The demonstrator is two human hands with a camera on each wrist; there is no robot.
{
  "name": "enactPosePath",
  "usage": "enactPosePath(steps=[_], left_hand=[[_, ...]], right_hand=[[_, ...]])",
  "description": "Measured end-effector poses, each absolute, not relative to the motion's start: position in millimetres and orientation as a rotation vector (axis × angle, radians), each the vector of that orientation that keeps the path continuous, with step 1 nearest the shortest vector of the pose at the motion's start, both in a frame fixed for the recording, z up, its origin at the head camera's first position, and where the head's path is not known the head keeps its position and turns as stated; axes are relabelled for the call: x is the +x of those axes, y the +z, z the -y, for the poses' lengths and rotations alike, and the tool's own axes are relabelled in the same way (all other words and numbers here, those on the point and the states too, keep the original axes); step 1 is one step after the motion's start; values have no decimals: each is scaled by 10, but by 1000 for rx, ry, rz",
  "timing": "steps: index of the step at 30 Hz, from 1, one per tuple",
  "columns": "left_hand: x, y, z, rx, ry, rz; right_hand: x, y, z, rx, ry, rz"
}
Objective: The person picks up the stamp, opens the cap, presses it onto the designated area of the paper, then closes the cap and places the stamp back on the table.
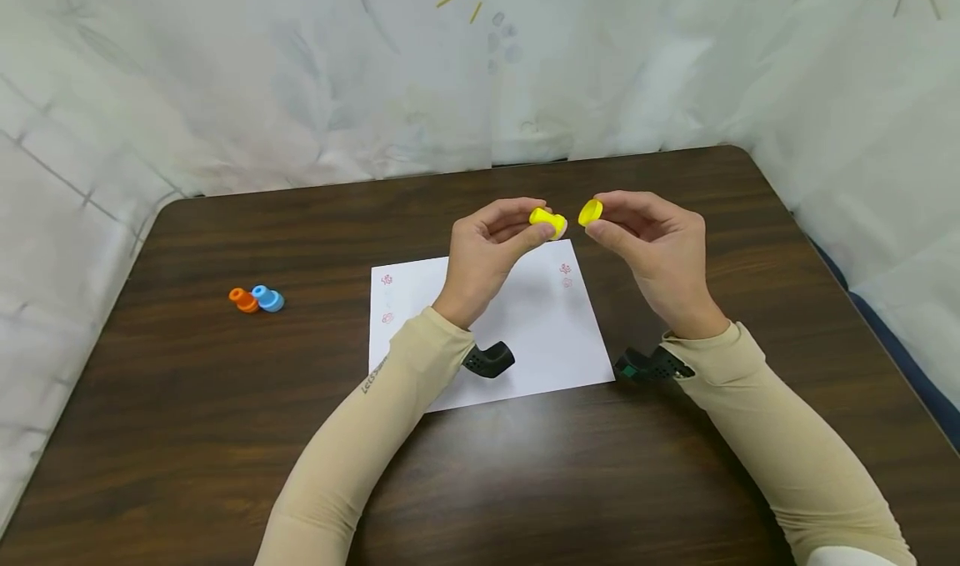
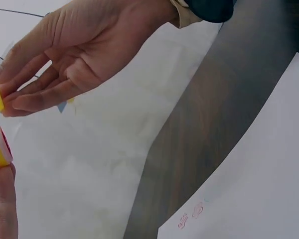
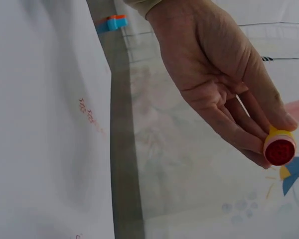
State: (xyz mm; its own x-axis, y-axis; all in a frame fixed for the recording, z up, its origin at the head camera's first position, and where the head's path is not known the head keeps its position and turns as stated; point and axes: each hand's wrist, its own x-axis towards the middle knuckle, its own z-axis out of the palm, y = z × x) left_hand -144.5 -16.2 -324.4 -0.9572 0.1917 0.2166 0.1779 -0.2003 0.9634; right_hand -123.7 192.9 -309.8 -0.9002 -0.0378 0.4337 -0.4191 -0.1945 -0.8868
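Observation:
Between thumb and fingers, my left hand point(image 1: 486, 253) pinches a small yellow stamp point(image 1: 546, 218) above the far edge of a white paper sheet point(image 1: 540, 333). Its round red face point(image 3: 279, 152), ringed by a pale rim, shows uncovered in the right wrist view. Just to the right, my right hand point(image 1: 663, 245) pinches a round yellow cap point(image 1: 590, 212) by its edge, hollow side facing the stamp. A narrow gap separates cap and stamp. Small red prints point(image 1: 387, 280) mark the sheet's left side, and more prints point(image 1: 566, 269) lie near its far right corner.
On the dark wooden table point(image 1: 150, 433), an orange stamp point(image 1: 242, 301) and a light blue stamp point(image 1: 268, 298) lie side by side, left of the paper. Whitish sheeting point(image 1: 300, 74) with painted drawings rises behind the table's far edge and along both sides.

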Motion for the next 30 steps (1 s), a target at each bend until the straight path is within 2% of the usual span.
enactPosePath(steps=[8,23,30], left_hand=[[-1478,-3254,216,470,2265,-2076],[-1563,-3386,308,468,1896,-2216],[-1589,-3441,325,558,1704,-2288]], right_hand=[[-1269,-3058,-1923,473,2144,1781],[-1359,-2987,-1923,536,2081,1682],[-1370,-2948,-1889,523,2102,1621]])
